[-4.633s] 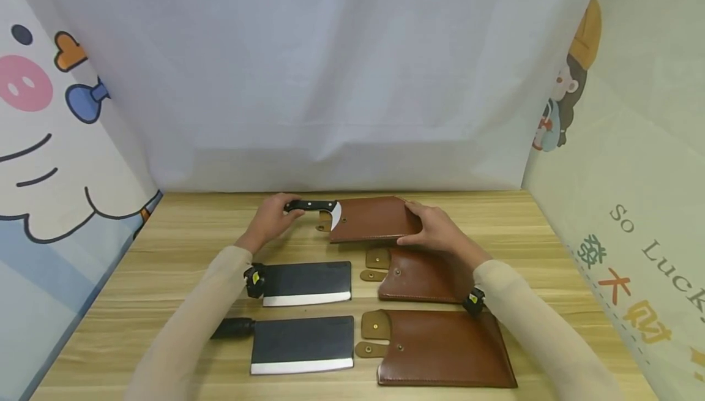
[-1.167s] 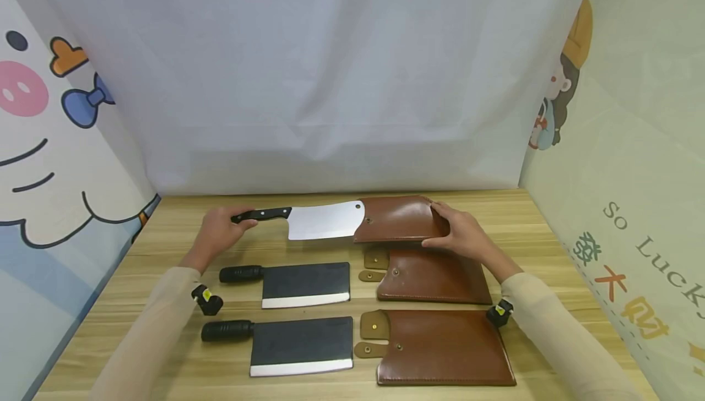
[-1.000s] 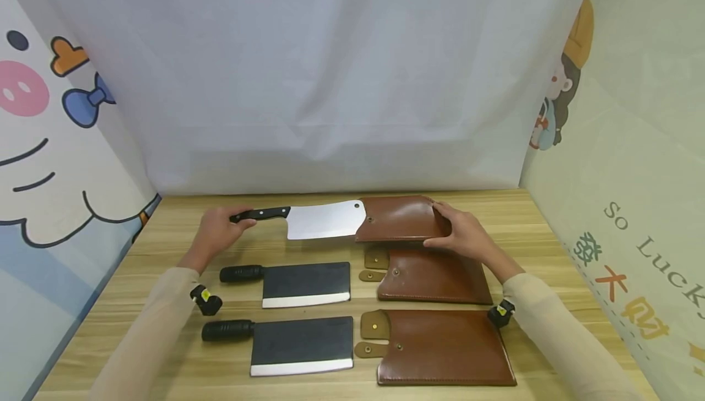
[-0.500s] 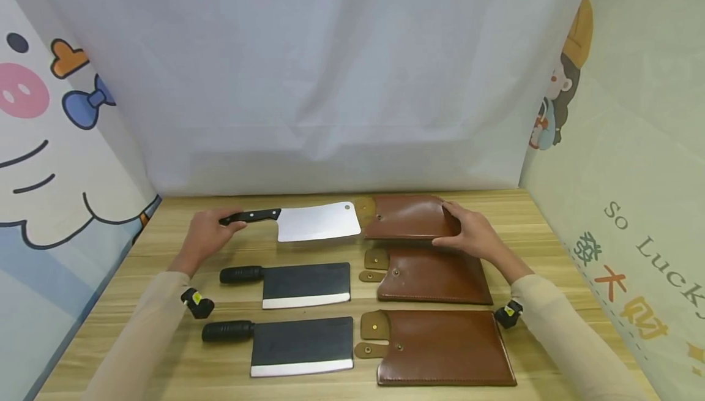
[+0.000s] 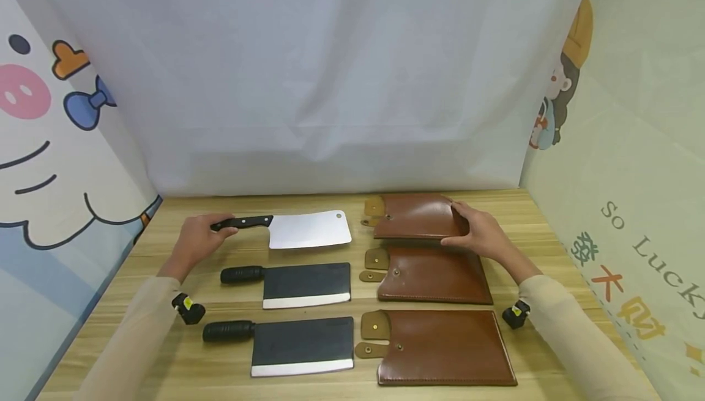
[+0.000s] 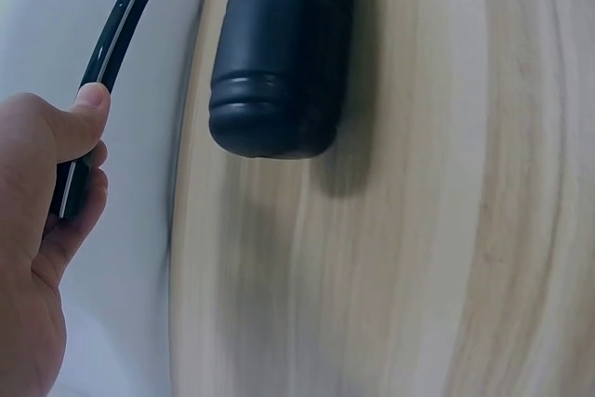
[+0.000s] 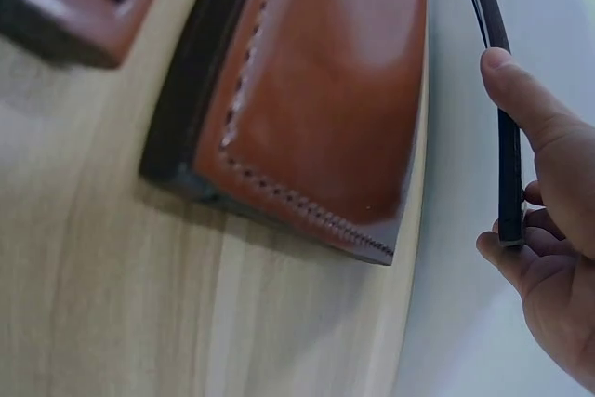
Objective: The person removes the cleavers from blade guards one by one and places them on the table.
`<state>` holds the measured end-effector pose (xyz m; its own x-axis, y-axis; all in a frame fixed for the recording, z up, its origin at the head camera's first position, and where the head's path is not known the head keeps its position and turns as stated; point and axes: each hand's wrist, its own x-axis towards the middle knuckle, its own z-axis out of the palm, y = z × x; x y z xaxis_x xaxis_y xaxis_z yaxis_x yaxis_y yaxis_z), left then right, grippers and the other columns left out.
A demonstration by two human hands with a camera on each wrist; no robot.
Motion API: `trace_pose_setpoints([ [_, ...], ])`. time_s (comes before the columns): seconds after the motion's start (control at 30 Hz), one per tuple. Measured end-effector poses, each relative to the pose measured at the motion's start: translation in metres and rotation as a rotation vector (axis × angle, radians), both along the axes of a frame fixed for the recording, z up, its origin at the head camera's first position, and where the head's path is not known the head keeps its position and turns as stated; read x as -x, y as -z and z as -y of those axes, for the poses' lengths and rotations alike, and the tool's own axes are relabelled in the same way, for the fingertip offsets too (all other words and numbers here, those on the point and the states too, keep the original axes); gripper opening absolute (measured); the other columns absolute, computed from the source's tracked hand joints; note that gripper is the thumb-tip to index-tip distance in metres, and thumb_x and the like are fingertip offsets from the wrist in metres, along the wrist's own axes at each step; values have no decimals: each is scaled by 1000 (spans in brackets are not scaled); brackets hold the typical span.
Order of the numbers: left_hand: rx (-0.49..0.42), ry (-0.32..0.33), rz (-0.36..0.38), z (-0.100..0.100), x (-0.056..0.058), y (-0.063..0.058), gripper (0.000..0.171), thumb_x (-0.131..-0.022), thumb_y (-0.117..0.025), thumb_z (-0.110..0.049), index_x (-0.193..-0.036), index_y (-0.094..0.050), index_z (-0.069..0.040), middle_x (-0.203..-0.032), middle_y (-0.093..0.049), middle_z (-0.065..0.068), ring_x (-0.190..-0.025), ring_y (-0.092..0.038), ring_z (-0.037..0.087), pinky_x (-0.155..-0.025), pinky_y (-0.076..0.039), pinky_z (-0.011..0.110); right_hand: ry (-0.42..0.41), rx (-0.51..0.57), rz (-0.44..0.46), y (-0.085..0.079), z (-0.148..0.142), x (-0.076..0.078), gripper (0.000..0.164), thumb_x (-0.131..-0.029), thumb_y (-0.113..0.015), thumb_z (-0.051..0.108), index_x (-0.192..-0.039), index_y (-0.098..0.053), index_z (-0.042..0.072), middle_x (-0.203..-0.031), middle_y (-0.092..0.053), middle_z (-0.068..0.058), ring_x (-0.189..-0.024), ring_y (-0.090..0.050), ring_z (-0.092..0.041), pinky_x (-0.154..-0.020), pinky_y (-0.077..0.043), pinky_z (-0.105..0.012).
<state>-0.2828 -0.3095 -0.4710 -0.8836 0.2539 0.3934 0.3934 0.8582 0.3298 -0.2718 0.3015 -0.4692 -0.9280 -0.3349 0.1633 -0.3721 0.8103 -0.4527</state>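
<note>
My left hand (image 5: pixel 199 239) pinches the black handle of a cleaver (image 5: pixel 311 229) at the back of the table. Its bare silver blade points right, with a small hole near the far corner. In the left wrist view the thumb lies along that handle (image 6: pixel 116 30). My right hand (image 5: pixel 484 234) grips the right end of a brown leather sheath (image 5: pixel 418 216), whose tan flap and strap face the blade. A gap separates blade tip and sheath. From the right wrist, the held sheath (image 7: pixel 509 165) appears edge-on between thumb and fingers.
Two dark-bladed cleavers, a middle one (image 5: pixel 305 283) and a front one (image 5: pixel 303 344), lie on the wooden table (image 5: pixel 138 358). Right of them lie two more brown sheaths, a middle one (image 5: pixel 435 275) and a front one (image 5: pixel 448 349). A white cloth (image 5: pixel 341 82) hangs behind.
The cleaver, earlier inside the sheath up to its handle, has slid out leftward with my left hand. My right hand and the sheath have shifted right, so the two are now apart.
</note>
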Motion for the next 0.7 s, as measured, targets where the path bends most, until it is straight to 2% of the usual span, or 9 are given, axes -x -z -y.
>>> trace_pose_setpoints([
  [0.2,22,1,17,3,2,5,33,-90,-80,-18,-115,-75,3,-98,-75,24,-56,-46,17,-61,-42,37,0,-12,25,4,-1,2,101,-82,-87,37,-154,-35,-10,-155,-37,-35,-140,-40,-52,-109,-40,-63],
  [0.5,14,33,8,5,2,12,33,-89,-81,-17,-114,-75,4,-98,-75,24,-55,-45,14,-60,-41,35,-3,-33,19,12,-1,8,97,-83,-87,38,-152,-38,-11,-154,-37,-36,-137,-43,-53,-108,-41,-63],
  [0.6,12,23,39,6,1,13,35,-90,-79,-17,-117,-74,4,-100,-75,25,-54,-45,14,-61,-41,36,-2,-39,25,12,0,9,97,-83,-86,38,-151,-38,-12,-154,-38,-36,-137,-43,-54,-109,-40,-63],
  [0.7,10,12,74,6,0,13,36,-92,-78,-18,-120,-73,5,-107,-73,28,-59,-52,17,-65,-47,41,-2,-48,35,12,1,10,97,-83,-86,39,-151,-38,-12,-153,-38,-36,-137,-43,-54,-109,-40,-63],
])
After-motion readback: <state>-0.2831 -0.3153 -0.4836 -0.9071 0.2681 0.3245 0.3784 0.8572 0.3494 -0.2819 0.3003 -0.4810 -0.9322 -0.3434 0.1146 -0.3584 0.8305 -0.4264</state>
